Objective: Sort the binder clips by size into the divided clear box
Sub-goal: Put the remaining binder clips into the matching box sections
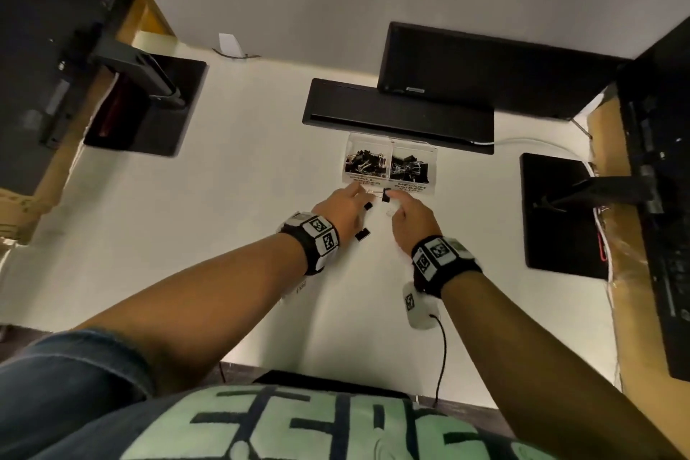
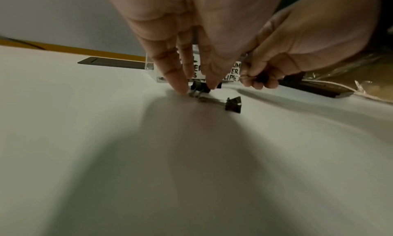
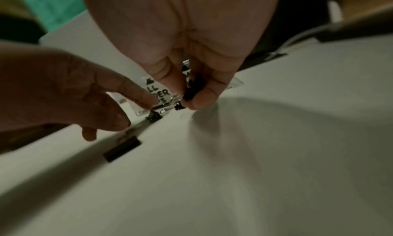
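Observation:
A divided clear box (image 1: 390, 146) stands mid-table, black binder clips filling both compartments; its front labels (image 2: 232, 70) read small and medium. My right hand (image 3: 188, 98) pinches a black binder clip (image 3: 191, 90) just in front of the box, low over the table. My left hand (image 2: 196, 90) reaches down with straight fingers (image 2: 179, 86), the tips on the table at either side of a small clip (image 2: 199, 88). A larger loose clip (image 2: 234, 104) lies just nearer to me. In the head view the held clip (image 1: 385, 195) is between both hands, and loose clips (image 1: 362, 234) lie beside my left hand (image 1: 360, 194).
A black keyboard (image 1: 395, 116) and a monitor (image 1: 485, 67) lie right behind the box. Black monitor bases stand at the left (image 1: 149, 105) and right (image 1: 560, 213). A white cable (image 1: 522, 141) runs at the right, and a small white device (image 1: 420, 306) hangs by my right wrist.

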A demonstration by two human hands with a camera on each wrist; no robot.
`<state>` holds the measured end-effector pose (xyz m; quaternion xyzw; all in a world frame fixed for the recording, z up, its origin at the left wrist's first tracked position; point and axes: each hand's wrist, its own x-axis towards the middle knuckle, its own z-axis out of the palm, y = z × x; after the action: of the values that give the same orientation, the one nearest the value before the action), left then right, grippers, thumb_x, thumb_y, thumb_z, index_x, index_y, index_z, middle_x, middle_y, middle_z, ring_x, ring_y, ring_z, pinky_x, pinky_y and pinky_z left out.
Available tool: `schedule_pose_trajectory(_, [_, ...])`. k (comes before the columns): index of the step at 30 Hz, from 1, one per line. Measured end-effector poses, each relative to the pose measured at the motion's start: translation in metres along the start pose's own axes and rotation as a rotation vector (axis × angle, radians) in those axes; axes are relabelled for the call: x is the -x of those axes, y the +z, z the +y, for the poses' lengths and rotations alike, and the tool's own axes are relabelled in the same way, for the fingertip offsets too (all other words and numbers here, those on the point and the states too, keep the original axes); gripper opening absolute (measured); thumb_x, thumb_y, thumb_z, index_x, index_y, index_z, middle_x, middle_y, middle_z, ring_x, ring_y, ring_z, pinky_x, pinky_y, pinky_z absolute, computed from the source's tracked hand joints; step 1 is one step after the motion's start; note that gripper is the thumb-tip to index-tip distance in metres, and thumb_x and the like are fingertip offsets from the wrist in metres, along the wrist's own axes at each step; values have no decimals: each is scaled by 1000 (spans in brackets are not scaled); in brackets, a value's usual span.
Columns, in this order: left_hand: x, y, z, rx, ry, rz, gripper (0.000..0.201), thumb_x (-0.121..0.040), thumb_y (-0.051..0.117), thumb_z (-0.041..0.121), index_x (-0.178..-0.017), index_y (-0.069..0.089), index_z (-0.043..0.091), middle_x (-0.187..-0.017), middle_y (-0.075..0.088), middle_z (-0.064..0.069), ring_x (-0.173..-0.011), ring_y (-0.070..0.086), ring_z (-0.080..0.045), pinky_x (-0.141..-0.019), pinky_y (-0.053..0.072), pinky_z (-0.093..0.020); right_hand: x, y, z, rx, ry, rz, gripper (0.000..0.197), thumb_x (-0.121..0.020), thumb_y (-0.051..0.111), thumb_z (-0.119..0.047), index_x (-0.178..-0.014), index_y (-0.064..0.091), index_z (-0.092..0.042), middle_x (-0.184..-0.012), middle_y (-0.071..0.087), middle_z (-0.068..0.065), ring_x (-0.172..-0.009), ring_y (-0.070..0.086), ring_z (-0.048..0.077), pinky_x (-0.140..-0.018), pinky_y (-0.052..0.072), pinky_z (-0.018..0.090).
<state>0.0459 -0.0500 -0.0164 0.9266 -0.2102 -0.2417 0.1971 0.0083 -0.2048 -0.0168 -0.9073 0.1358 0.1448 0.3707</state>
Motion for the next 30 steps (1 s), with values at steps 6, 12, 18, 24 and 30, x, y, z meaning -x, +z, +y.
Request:
schedule_pose_trajectory(6, [0,9,-11,-20,-43,30,23,-87,53,12,-109,56,8,-115,53,-10,-107,54,-30,-85,51,-45,-9,9,3,180,-4,-50,39,-92,49,-10,-130,46,-16,-125,51,12,-115,51,28,-94,43,34])
schedule_pose_trajectory(12, [2,11,-9,-81,-18,12,18,-88,51,11,-104,52,3,-111,51,-14,-103,52,-32,-78,48,-42,3,12,12,89,-21,20,20,-86,63,-9,-103,54,-11,-109,45,8,-82,50,19,-71,38,24])
schedule_pose_trajectory(18, [11,6,-2,-56,9,54,34,-88,54,24,-118,47,11,-119,49,-8,-99,55,-27,-65,40,-32,1,12,11,122,-165,3,17,-82,60,5,-96,58,-4,-113,51,7,-91,56,21,-77,43,24])
schedule_pose_trajectory(24, [15,17,0,-157,55,-51,46,-88,52,24,-130,43,9,-120,45,-12,-103,54,-31,-69,48,-38,-1,14,9,119,-54,-15,29,-86,57,3,-113,54,-8,-120,46,7,-83,50,16,-74,38,20])
schedule_pose_trajectory(30, [13,20,-2,-148,99,-58,26,-90,50,21,-113,57,10,-110,45,-13,-94,53,-32,-76,52,-42,-2,9,14,22,54,9,17,-85,66,-7,-101,65,-6,-115,52,13,-90,58,21,-77,40,19])
